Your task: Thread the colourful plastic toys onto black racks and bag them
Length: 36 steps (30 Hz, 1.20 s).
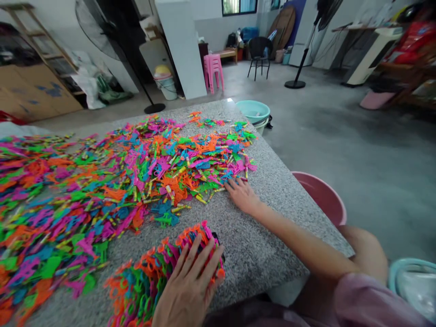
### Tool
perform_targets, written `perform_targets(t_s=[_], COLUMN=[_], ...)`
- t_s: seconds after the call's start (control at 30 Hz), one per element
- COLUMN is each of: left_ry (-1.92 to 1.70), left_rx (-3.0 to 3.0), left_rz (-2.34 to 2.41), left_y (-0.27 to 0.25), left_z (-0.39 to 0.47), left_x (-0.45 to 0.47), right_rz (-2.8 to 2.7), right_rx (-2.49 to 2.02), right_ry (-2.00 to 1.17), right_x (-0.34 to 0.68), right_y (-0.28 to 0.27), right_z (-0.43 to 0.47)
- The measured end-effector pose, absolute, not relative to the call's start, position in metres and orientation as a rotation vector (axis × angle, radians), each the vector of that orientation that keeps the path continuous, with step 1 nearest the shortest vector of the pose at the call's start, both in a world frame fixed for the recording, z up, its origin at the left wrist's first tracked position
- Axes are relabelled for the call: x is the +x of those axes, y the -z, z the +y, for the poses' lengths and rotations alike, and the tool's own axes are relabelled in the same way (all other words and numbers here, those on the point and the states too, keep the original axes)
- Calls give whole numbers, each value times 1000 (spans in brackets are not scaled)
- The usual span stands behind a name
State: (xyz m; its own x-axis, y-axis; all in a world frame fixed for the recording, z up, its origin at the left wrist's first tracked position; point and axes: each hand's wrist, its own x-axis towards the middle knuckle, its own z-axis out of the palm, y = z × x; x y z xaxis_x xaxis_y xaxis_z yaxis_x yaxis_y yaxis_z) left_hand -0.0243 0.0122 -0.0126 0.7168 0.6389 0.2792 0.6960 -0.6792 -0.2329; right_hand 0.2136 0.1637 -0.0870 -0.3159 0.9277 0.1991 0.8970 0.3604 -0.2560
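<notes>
My left hand [190,281] lies with fingers stretched out over the right end of a packed row of small plastic toys [143,286], in orange, pink, green and blue, several with ring-shaped loops. A dark object [218,240] shows partly behind its fingertips; I cannot make out what it is. Farther forward, my right hand [243,196] is flat on the speckled stone table [272,209], fingers extended to the near right edge of a large loose pile of similar toys [177,168]. Many of these look pistol-shaped, with yellow sticks or tips among them.
The pile spreads over the table's left side. Beyond the right edge stand a pink basin [320,195] and a light blue basin [254,109]. A bluish tub [413,281] is at lower right. Behind are pink stools [213,70], a black chair [260,47] and standing fans [295,84].
</notes>
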Motion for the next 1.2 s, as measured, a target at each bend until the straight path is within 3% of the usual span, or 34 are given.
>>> perform_targets(t_s=[0.1,0.23,0.47,0.57,0.67,0.77,0.93,1.2], left_ry=[240,240,170,118,43,40,128,151], left_rx=[-2617,-2671,-2723,-2758,-2803,-2827,-2852,-2848], left_rz=[-1043,-1082,-1133,-1177,-1255,-1272,-1328,-1320], left_y=[12,13,10,3,-2,-3,-4,-1], left_z=[12,11,11,7,4,5,6,5], left_x=[-25,-23,-20,-18,-15,-14,-12,-12], right_rz=[-2422,-2233,-1844,-1797,-1612,-1461,-1548,-2297], right_rx=[-1448,-1351,-2150,-2151,-1790,-1399,-1176,-1054], right_ry=[-84,-284,-397,-748,-1212,-1464,-1370,-1118], right_x=[233,274,269,268,257,225,177,179], right_y=[109,121,90,89,98,110,116,90], right_z=[155,121,102,107,98,79,74,103])
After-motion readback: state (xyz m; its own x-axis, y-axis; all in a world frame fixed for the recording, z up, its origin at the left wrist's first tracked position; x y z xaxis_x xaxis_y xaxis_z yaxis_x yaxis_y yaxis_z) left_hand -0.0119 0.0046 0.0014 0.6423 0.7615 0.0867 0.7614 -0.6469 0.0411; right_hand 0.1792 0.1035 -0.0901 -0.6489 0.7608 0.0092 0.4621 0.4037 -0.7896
